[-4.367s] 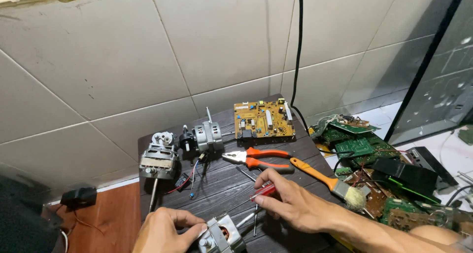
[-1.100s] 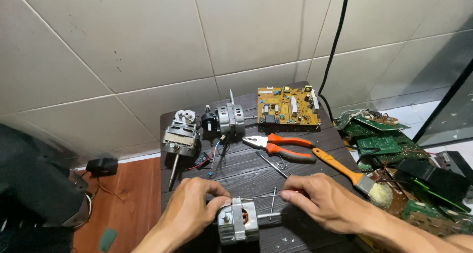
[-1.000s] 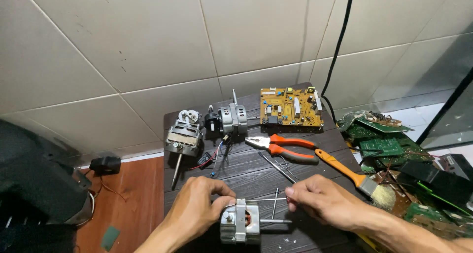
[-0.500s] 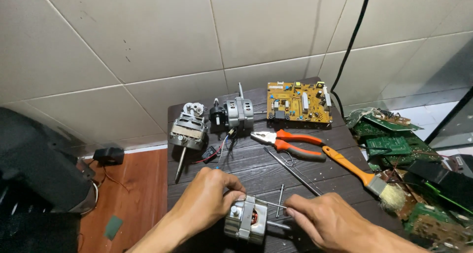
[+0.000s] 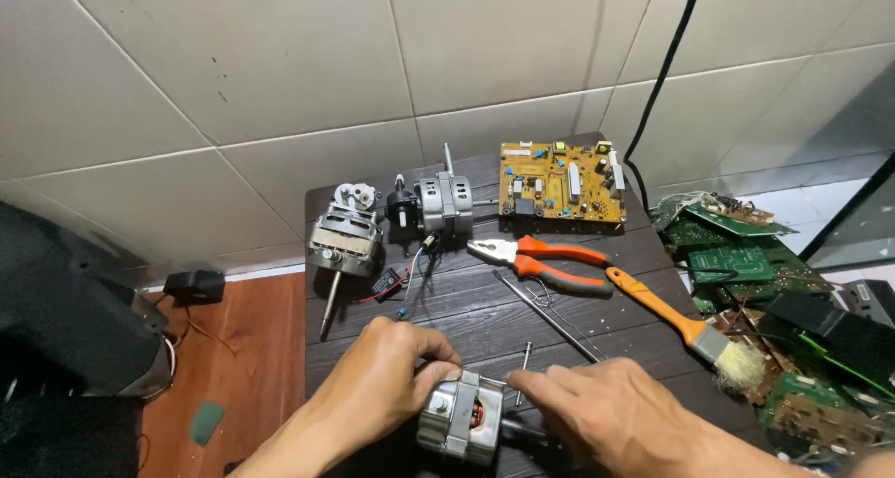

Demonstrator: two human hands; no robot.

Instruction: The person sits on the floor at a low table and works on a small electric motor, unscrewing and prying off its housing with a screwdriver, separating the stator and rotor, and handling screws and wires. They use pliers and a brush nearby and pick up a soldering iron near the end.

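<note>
The small electric motor lies on its side at the near edge of the dark wooden table. The left hand grasps its metal housing from the left, fingers curled over the top. The right hand rests against the motor's right side, its fingertips pinched at the housing edge; whether they hold a small part cannot be told.

Progress: the housing appears closed, with copper windings visible through a side opening. A loose bolt and a long thin rod lie just beyond the motor, which suggests that fasteners are out and disassembly or reassembly is at an early stage.

Further back lie orange-handled pliers and a brush. Two more motors and a yellow circuit board occupy the far edge.
</note>
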